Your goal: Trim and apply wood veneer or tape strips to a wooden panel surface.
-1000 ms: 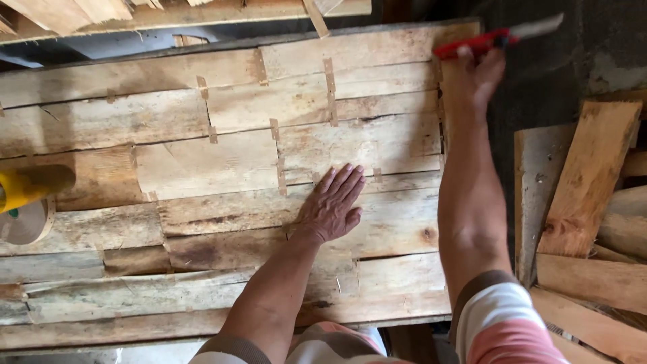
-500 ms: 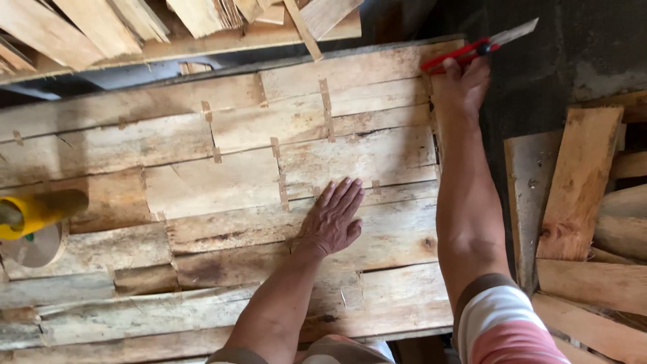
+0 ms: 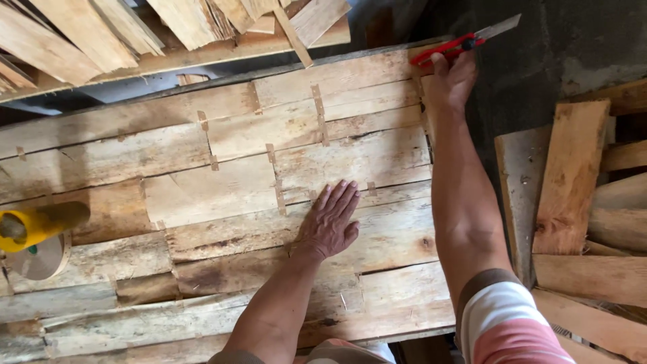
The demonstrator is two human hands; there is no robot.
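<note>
Left hand is spread flat, palm down, in the middle of the patched veneer sheet, holding nothing, probably just pinning it so it won't slide. Right hand is wrapped tight around a red utility knife with the blade out, up at the sheet's far right corner. Yellow tape dispenser sits at the left edge, handy for the taped seams

pale tan veneer sheet with brown streaks, red-handled knife with grey blade, yellow tape dispenser, pink-and-white striped sleeve
</note>
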